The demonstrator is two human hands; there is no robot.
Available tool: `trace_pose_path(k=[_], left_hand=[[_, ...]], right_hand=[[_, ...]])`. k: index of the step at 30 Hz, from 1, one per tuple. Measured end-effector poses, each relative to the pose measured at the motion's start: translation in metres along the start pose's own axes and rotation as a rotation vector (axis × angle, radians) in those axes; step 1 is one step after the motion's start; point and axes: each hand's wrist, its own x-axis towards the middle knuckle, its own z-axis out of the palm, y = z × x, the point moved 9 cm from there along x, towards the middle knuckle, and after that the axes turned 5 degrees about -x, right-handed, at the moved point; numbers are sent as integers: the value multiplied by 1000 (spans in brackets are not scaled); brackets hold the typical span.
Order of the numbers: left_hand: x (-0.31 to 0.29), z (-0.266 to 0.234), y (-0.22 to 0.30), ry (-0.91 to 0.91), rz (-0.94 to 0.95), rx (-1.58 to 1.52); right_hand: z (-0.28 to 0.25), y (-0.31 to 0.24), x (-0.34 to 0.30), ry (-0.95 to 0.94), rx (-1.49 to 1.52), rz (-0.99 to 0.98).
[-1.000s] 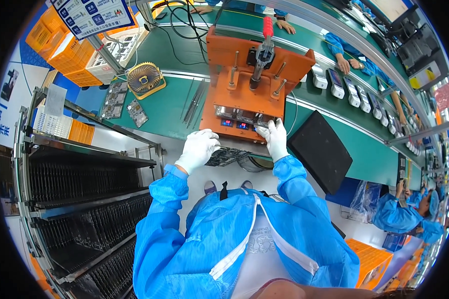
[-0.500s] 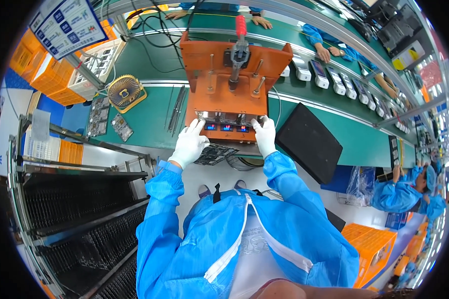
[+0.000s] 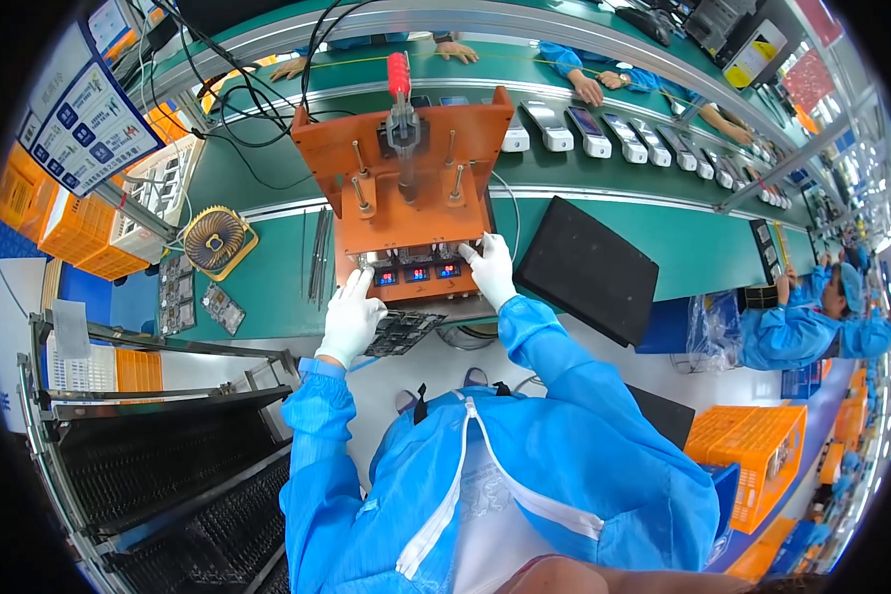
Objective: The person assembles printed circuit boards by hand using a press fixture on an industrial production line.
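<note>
In front of me stands an orange test fixture (image 3: 406, 228) with a red-handled toggle clamp (image 3: 399, 77) and small lit displays (image 3: 418, 274) on its front. A circuit board (image 3: 418, 253) shows in the slot above the displays. My left hand (image 3: 351, 325), in a white glove, is closed on a dark circuit board panel (image 3: 403, 334) tilted below the fixture's front edge; its forefinger reaches to the slot's left end. At the slot's right end is my white-gloved right hand (image 3: 492, 273), thumb and forefinger apart and touching there.
A yellow fan (image 3: 218, 242), loose circuit boards (image 3: 177, 297) and thin tools (image 3: 317, 255) lie left of the fixture. To its right is a black flat case (image 3: 589, 270). Card terminals (image 3: 547, 127) line the belt behind. A black slotted rack (image 3: 168, 445) stands at left. Co-workers' hands rest across the bench.
My view has shifted, so the fixture sits further left in the picture. Both hands keep their places at the slot's ends, and the left hand still holds the circuit board panel.
</note>
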Motion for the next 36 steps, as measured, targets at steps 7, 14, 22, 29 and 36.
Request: trace_pose_path(k=[7,14,22,29,36], left_hand=[[-2,2,-4,4,-8,3],[-48,-16,6,104,-1,-25],[-112,-37,27,136,-124,-89],[-226,-45,-30,539,-581,-665],[-303,-50,-72,950,-837,-992]], right_hand=[[-5,-1,7,-62,-136,77],[-103,-86,35,282,220,-243],[-66,-280,176,-458,1094,-171],[-116,-364,87,-85,825,-588],[-82,-303,-21,33,291,-1003]])
